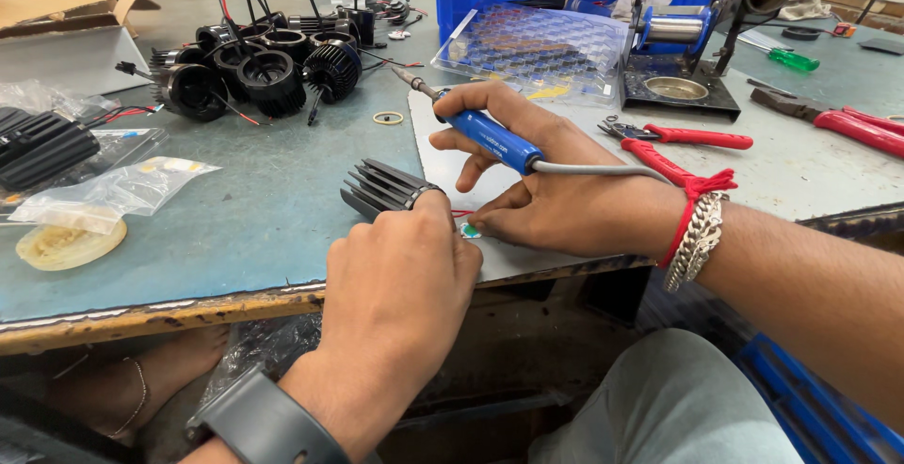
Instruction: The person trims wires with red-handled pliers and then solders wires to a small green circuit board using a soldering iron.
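Left hand (400, 280) on ribbed black heatsink (386, 188)

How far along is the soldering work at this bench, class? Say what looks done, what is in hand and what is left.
Done, it seems: a cluster of wired black heat sinks stands at the far left. In hand: the left hand steadies a finned heat sink while the right hand holds the blue soldering iron, tip raised off the work. Left: bagged parts lie unopened.
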